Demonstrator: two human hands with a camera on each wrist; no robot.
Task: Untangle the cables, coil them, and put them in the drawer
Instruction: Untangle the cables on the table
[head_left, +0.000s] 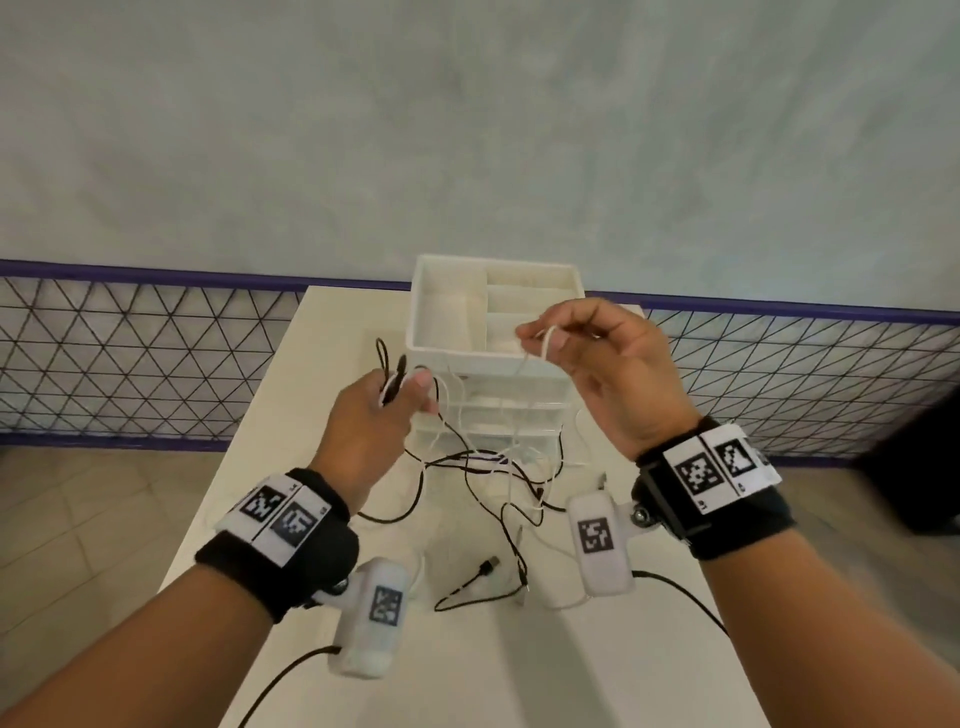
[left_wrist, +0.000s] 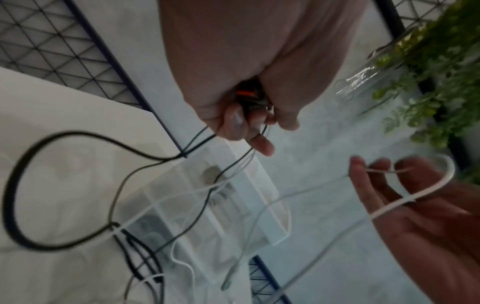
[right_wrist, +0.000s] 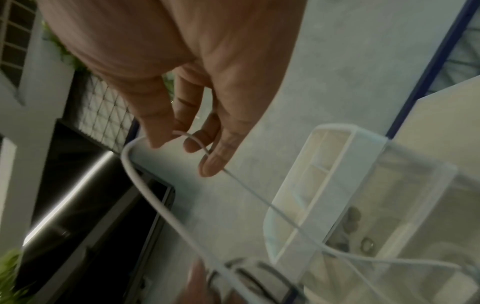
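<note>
White cable (head_left: 545, 345) is pinched in the right hand (head_left: 602, 364), black cable (head_left: 395, 376) gripped with it in the left hand (head_left: 376, 415) — untangling, above mid-worktop (head_left: 322, 364) knots — next, draw white free.

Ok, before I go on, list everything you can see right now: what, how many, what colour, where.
white cable: at least one, white, loop pinched in right hand, rest trailing to table
black cable: at least one, black, looped in left hand, tangled with white on table; exact count unclear
drawer unit: one, white and translucent, far end of table, open divided tray on top
table: one, white, under everything
mesh fence: one, black with purple rail, behind table
plant: green, seen from left wrist, beyond the fence
left hand: grips cable loops
right hand: pinches white cable
</note>
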